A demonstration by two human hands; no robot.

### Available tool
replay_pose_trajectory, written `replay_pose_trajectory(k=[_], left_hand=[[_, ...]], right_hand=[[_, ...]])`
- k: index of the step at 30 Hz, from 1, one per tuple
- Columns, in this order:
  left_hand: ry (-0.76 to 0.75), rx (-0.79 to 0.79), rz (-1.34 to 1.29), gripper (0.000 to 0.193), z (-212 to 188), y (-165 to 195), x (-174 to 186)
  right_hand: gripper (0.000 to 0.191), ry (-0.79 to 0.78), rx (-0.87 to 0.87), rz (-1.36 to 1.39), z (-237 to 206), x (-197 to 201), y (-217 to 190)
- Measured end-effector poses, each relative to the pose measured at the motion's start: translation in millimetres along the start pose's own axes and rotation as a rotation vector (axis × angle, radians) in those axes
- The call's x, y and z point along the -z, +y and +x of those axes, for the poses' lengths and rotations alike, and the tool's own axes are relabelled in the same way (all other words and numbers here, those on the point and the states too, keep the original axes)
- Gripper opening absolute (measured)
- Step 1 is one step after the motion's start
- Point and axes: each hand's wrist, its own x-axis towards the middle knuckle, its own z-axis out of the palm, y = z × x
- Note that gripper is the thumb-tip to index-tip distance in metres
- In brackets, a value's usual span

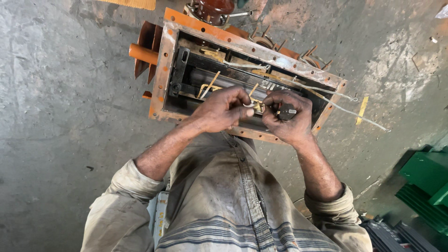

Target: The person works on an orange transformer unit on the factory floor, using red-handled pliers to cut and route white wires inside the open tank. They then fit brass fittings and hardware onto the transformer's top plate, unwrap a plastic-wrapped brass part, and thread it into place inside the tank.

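While the grey concrete floor fills most of the frame, an open orange steel casing with a bolt-holed flange sits at upper centre, its dark inner assembly exposed. Green metal units crowd the lower right corner.

Over the casing's near rim, the left hand is nearly closed, fingertips pinching a pale wire lead. The right hand is curled tight around a small dark tool right beside that lead. More pale leads trail off over the flange toward the right.

As a judgement, the lead could slip from the pinch or kink if pulled across the flange's hard edge, and the tool could drop into the cavity. Knuckles sit close to the rim, so room inside is tight; the floor at left and right is open.
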Motion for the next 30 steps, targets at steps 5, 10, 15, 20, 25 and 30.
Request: replay_pose_trajectory(k=[5, 10, 15, 20, 25, 30], left_hand=[[-0.046, 0.032, 0.026, 0.028, 3.7, 6.2, 6.1], [-0.018, 0.077, -0.025, 0.028, 8.8, 6.1, 8.0], [0.037, -0.115, 0.128, 0.036, 13.1, 6.7, 10.4], [-0.017, 0.136, -0.048, 0.032, 16.8, 7.1, 13.5], [0.071, -0.348, 0.209, 0.041, 19.1, 4.9, 14.0], [-0.066, 0.179, -0.072, 0.041, 21.5, 2.5, 15.9]], right_hand=[[0.018, -0.006, -0.016, 0.002, 4.7, 0.0, 4.4], [0.017, -0.01, 0.013, 0.008, 9.1, 0.2, 6.9], [0.016, -0.041, -0.073, 0.045, 13.9, 1.1, 8.2], [0.016, -0.027, -0.106, 0.055, 17.8, 1.3, 11.1], [0.014, -0.04, -0.103, 0.05, 20.9, 0.0, 14.4], [0.014, -0.034, -0.081, 0.036, 24.0, 0.6, 14.0]])
